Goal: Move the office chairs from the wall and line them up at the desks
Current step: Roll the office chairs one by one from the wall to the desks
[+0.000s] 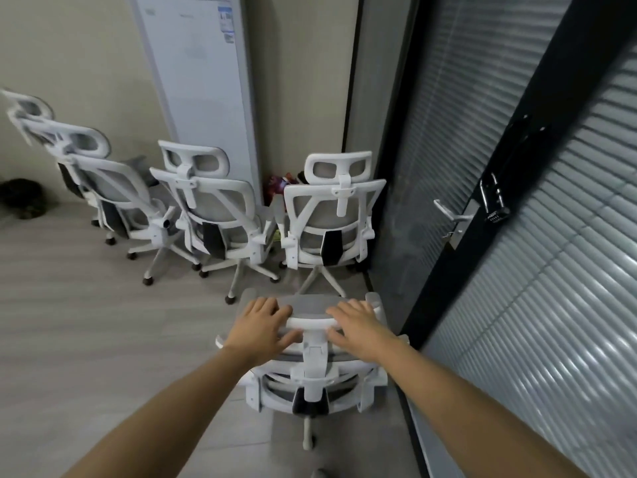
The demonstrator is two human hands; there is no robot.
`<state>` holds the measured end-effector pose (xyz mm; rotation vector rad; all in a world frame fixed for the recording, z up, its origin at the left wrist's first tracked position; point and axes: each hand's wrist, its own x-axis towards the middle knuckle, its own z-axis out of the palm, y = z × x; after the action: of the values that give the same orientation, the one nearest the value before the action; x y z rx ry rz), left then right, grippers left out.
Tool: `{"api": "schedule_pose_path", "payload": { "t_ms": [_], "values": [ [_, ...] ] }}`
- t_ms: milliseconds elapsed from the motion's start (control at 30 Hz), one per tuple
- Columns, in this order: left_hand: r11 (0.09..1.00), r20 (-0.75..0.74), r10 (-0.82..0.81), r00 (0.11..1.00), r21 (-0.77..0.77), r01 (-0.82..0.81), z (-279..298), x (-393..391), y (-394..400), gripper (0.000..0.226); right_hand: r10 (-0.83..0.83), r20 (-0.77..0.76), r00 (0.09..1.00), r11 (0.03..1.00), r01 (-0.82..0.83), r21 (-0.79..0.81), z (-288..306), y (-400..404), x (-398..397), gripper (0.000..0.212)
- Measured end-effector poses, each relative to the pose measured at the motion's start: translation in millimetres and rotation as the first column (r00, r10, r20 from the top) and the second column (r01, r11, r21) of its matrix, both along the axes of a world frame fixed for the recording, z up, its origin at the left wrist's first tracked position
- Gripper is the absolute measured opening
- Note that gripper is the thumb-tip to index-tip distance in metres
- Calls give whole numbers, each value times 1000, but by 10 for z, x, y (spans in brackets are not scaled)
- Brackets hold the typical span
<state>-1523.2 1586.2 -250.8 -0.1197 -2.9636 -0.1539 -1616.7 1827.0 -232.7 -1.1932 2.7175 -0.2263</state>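
Note:
A white office chair with grey mesh [312,377] stands right below me, its back toward me. My left hand [263,327] and my right hand [358,331] both grip its headrest [310,310], fingers curled over the top, one hand at each end. Three more white chairs stand in a row by the far wall with their backs to me: the right chair [331,215], the middle chair [213,205] and the left chair [103,181]. A further headrest [27,108] shows at the far left.
A tall white standing unit [203,81] stands against the wall behind the chairs. On the right runs a glass partition with blinds [517,305] and a door handle [448,212] with a padlock [496,208]. Grey floor [86,322] lies open to the left.

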Motion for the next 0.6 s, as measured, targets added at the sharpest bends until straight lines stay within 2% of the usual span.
{"api": "schedule_pose_path", "payload": {
  "t_ms": [167, 333, 600],
  "values": [
    [996, -48, 86, 995, -10, -87, -64, 1029, 55, 52, 148, -26, 989, 987, -149, -51, -11, 89, 721, 50],
    [975, -69, 223, 972, 14, -222, -72, 2133, 346, 49, 256, -156, 954, 961, -269, -68, -73, 185, 1466, 62],
    [851, 16, 524, 852, 47, -524, -10, 3965, 1052, 48, 449, -152, 880, 881, -465, -90, -130, 284, 2800, 65]
  ]
}}
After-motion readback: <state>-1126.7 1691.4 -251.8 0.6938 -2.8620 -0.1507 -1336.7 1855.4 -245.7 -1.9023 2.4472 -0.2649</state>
